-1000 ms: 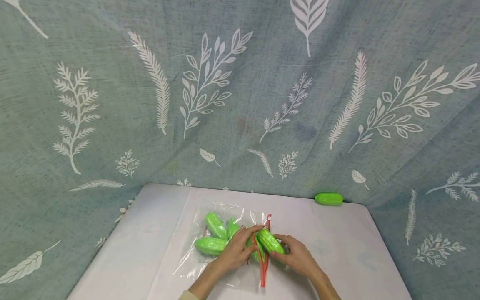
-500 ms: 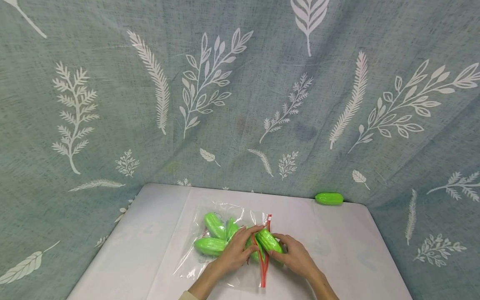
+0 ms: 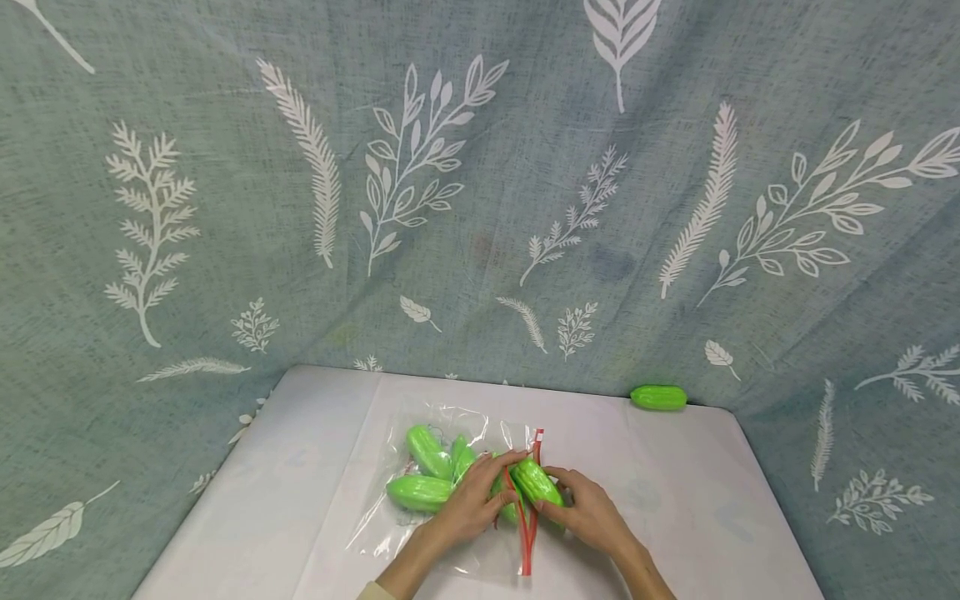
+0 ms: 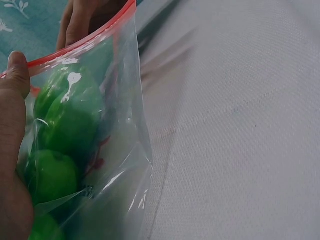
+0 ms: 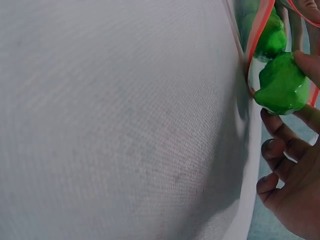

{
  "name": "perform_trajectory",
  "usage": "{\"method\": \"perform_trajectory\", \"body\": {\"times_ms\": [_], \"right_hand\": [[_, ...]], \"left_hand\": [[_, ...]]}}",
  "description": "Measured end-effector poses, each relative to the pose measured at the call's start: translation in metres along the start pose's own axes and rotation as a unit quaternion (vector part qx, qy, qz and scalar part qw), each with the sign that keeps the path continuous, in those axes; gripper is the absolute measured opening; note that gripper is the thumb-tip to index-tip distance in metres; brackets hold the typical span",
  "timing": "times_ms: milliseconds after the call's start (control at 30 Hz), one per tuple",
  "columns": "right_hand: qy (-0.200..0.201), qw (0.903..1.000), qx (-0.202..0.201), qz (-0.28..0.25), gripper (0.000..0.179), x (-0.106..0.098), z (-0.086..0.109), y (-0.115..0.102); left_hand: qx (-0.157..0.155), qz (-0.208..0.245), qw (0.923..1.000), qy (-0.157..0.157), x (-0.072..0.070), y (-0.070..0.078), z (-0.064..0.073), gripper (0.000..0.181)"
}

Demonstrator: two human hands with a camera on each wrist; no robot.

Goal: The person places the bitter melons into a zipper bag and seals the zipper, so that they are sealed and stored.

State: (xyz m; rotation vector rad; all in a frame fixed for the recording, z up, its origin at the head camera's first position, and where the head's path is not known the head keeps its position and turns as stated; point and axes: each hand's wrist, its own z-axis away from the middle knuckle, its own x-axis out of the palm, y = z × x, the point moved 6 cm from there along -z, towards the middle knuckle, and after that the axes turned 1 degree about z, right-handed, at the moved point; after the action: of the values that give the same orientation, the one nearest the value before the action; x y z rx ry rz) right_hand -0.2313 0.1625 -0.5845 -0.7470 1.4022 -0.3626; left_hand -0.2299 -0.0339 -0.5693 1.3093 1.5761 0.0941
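A clear zip bag point(image 3: 465, 563) with a red zip edge point(image 4: 80, 44) lies on the table, holding several green cucumbers point(image 3: 420, 493). My left hand point(image 3: 471, 502) grips the bag near its mouth, thumb at the red edge in the left wrist view. At the mouth, my right hand point(image 3: 592, 510) holds another cucumber point(image 3: 538, 483) between thumb and fingers, tilted toward the opening. In the right wrist view, this cucumber point(image 5: 284, 84) shows its rounded end, with one inside the bag just beyond it. My left hand partly hides the bagged cucumbers.
A loose cucumber point(image 3: 658, 397) lies at the table's far right edge, close to the curtain. The white-covered table point(image 3: 300, 467) is bordered by a grey-green curtain point(image 3: 480, 250) with white leaf prints at the back and sides.
The cucumber in my right hand has moved slightly left, toward the bag's mouth, along with that hand. The bagged cucumbers have shifted a little left; my left hand stays in place.
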Motion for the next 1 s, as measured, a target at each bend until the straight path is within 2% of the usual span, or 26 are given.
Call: {"method": "perform_trajectory", "body": {"times_ms": [333, 1000], "right_hand": [[0.005, 0.9999, -0.01, 0.005, 0.06, 0.001, -0.0001, -0.0015], [0.0, 0.9999, -0.011, 0.007, 0.062, -0.0006, -0.0029, -0.0097]], "left_hand": [[0.003, -0.002, 1.0, 0.001, -0.0003, 0.0011, -0.0004, 0.066], [-0.017, -0.007, 0.9998, -0.009, -0.0019, 0.0019, 0.0009, 0.064]]}}
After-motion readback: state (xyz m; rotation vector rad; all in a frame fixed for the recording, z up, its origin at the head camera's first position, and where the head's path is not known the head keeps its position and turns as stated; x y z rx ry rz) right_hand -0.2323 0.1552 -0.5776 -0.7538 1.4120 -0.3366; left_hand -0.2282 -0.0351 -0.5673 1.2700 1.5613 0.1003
